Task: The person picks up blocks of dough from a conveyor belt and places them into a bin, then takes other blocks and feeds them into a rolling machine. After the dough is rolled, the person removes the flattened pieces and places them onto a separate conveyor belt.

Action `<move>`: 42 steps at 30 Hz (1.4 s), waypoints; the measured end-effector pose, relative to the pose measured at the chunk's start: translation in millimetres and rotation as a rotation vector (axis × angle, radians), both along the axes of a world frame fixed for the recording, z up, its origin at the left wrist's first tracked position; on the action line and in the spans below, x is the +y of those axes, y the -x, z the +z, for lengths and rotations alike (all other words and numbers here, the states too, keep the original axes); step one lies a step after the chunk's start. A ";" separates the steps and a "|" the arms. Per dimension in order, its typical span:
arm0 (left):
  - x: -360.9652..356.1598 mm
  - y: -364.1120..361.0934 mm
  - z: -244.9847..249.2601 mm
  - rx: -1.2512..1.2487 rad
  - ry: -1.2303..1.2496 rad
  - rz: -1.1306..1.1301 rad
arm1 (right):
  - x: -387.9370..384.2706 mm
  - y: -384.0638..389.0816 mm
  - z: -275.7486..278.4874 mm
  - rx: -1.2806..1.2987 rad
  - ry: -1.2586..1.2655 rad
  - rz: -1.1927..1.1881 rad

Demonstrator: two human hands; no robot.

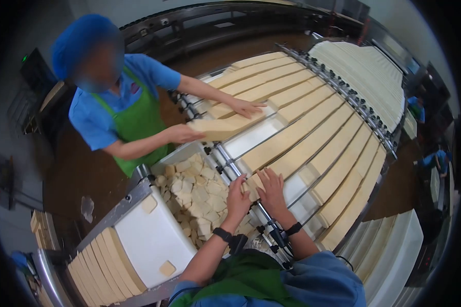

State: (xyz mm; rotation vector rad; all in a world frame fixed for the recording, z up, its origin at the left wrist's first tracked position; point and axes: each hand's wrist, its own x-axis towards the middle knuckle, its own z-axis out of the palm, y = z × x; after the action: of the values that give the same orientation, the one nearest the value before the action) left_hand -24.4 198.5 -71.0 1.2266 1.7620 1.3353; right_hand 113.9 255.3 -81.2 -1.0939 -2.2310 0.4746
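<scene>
Long pale-beige slabs (292,138) lie in parallel lanes on the conveyor. My left hand (237,199) is at the near end of one slab (252,186), its fingers bent around that end. My right hand (273,193) lies over the same slab just to the right, fingers over its top and thumb toward my left hand. Both hands are close together above the metal roller bar (230,162) at the conveyor's edge. Part of the slab end is hidden by my fingers. Left of my hands, a bin (161,162) holds many broken pale pieces (192,189).
Across the bin, a co-worker in a green apron (141,110) has both hands on another slab (228,126). A white surface (148,240) at lower left carries several slabs standing side by side (105,266) and loose pieces. White trays (394,256) stand at lower right.
</scene>
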 end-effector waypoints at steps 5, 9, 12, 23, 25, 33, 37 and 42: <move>-0.2 -0.9 0.6 0.022 -0.097 -0.015 | -6.9 2.3 9.4 -0.041 -0.050 0.039; -5.1 3.0 -1.3 -0.021 -0.130 0.050 | -1.9 7.6 2.0 -0.205 -0.262 0.085; -31.6 5.2 -9.5 0.098 -0.059 0.278 | 3.2 4.4 -4.0 -0.398 -0.467 0.160; -192.9 70.1 -30.9 0.360 0.075 0.443 | -6.5 12.0 0.6 -0.263 -0.324 0.023; -217.2 78.5 -30.8 0.265 0.128 0.488 | -4.2 12.7 -1.8 -0.262 -0.323 0.022; -270.3 90.5 -30.5 0.148 0.169 0.577 | -3.4 16.9 7.1 -0.401 -0.375 0.033; -277.1 88.8 -31.6 0.104 0.131 0.573 | -1.5 16.6 5.3 -0.425 -0.435 0.030; -279.7 99.4 -40.8 -0.151 0.164 0.590 | 2.1 13.4 5.9 -0.441 -0.482 0.067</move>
State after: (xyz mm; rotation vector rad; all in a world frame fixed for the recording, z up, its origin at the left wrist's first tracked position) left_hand -123.8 -81.2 -111.9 0.5107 2.1600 1.5062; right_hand 100.5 257.4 -75.3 -0.9253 -2.5710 -0.3059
